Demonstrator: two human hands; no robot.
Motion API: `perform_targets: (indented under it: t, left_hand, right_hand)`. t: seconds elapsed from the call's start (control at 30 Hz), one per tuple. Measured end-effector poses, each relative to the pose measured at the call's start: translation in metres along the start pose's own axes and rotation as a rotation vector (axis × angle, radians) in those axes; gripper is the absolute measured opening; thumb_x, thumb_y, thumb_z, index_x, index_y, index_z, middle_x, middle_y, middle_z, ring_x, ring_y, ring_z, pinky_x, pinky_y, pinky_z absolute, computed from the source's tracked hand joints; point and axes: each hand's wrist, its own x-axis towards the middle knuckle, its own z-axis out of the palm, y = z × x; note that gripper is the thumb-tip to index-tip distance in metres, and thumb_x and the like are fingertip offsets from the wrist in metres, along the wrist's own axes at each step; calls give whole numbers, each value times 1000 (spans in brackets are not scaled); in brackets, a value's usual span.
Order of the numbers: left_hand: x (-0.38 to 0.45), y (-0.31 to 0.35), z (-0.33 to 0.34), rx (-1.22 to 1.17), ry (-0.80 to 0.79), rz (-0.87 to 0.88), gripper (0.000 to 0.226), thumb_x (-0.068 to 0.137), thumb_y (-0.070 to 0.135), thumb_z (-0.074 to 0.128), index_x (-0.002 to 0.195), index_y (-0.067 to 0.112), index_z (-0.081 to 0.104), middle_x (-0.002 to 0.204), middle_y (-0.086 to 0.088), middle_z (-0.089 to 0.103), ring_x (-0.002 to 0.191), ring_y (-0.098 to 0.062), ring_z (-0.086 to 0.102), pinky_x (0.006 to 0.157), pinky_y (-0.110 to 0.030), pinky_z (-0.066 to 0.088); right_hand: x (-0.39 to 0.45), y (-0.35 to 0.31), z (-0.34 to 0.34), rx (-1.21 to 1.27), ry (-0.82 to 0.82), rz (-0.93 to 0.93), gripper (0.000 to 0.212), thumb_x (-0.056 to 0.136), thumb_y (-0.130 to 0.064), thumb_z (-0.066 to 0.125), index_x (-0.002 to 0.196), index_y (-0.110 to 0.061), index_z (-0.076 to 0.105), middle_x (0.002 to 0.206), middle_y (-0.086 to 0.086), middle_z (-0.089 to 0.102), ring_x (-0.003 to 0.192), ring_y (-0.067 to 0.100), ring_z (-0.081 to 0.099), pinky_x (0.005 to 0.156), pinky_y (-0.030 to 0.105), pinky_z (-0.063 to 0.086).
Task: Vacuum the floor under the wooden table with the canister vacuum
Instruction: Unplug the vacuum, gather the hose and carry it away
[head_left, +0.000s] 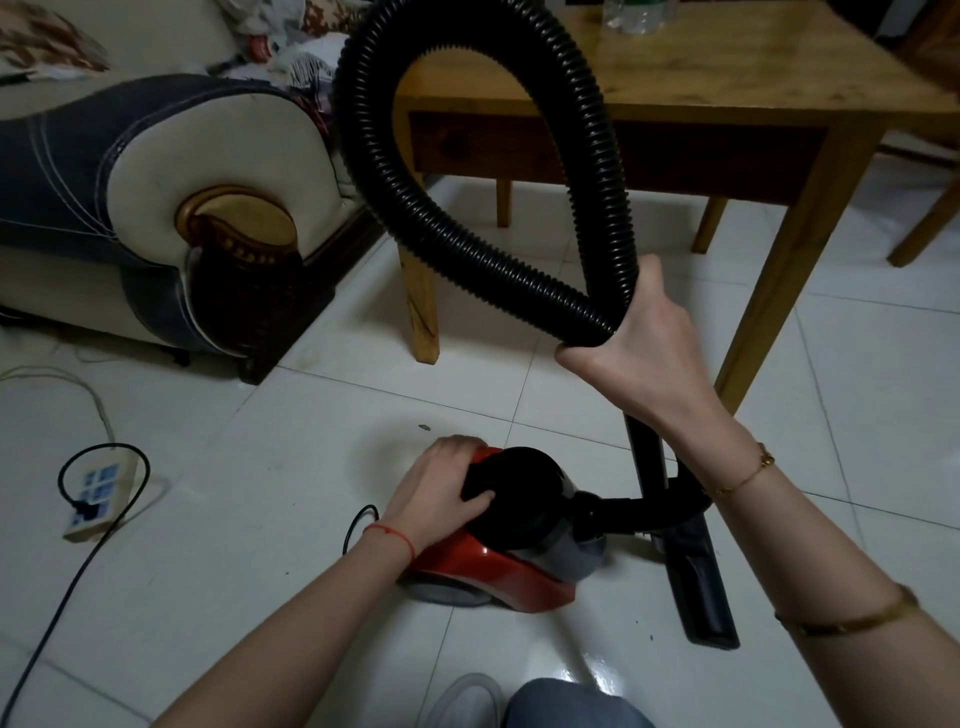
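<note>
Red canister vacuum (498, 566) on the tiled floor (260, 519), just short of the wooden table (727, 67).

Your left hand (441, 488) lies spread on its black top; your right hand (639, 338) is closed around the ribbed black hose (467, 228), looped high. Expect a springy, floppy hose and a fairly light, sliding body: grip the rigid wand (647, 457) to steer.

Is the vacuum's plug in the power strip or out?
In. A black plug sits in the white power strip on the floor, its black cord trailing away. That this cord is the vacuum's cannot be confirmed.
</note>
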Motion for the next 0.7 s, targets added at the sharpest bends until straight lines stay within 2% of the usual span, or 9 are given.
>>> perform_targets:
  t: [0.07,0.13,0.27,0.43,0.7]
  left_hand:
    - [15,4,-2,42,-132,85,45,79,47,59,116,23,50,111,1,56,104,-20,54,89,-36,48]
    - [26,3,-4,76,-275,102,39,81,49,55,109,23,46,107,-1,54,99,-22,55,81,-41,50]
    - [37,4,-7,107,-451,176,38,91,43,50,118,17,44,114,-9,59,103,-28,57,85,-38,48]
    - [35,-1,-4,54,-436,213,39,95,41,46,123,15,43,116,-11,60,104,-28,58,88,-40,47]
    - [34,-54,-25,26,-357,150,40,96,47,41,127,23,39,119,-5,59,107,-23,57,90,-37,47]
  right_hand:
    - [1,-2,-1,-4,-9,10,54,64,-25,72,103,-15,36,80,-5,48,72,15,56,62,41,55]
    - [3,-3,-3,1,-23,18,54,63,-24,72,103,-14,37,81,-4,49,72,14,56,61,42,55]
    - [6,-8,-3,30,-58,31,55,64,-21,74,103,-14,37,83,-2,50,71,12,55,59,41,56]
    - [15,-14,3,62,-67,35,55,62,-22,74,103,-15,37,83,1,53,71,18,58,56,44,55]
    - [51,-40,23,141,-29,-10,53,67,-24,72,104,-14,37,86,0,54,74,13,59,52,28,52]
